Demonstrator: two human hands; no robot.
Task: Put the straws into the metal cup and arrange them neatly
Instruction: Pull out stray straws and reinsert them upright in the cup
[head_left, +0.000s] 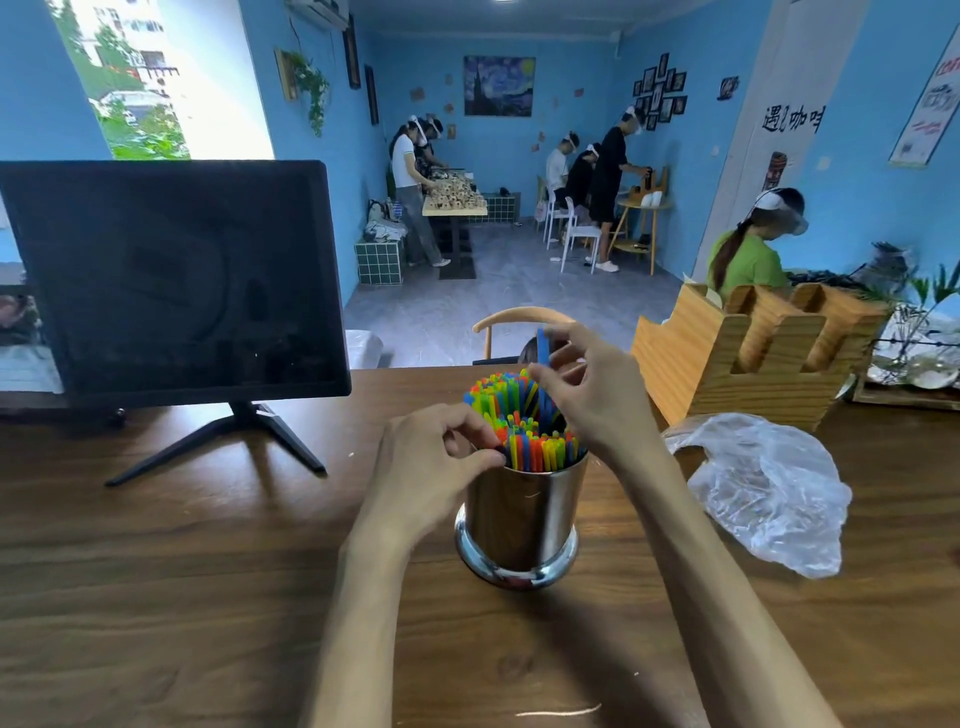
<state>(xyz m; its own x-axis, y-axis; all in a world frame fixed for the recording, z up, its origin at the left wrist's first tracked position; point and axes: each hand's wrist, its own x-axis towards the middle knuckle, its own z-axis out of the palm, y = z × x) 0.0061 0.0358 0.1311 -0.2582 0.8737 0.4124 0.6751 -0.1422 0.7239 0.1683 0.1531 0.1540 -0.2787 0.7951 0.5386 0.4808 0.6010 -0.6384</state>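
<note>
A polished metal cup (521, 519) with a flared base stands upright on the wooden table (208, 571), packed with upright straws (524, 426) in blue, green, yellow, orange and red. Left of the cup's rim, the left hand (431, 457) pinches the cup's edge with curled fingers. Above the cup, the right hand (587, 395) pinches a single blue straw (543, 345) standing higher than the others. Right of the cup lies a crumpled clear plastic bag (769, 493).
</note>
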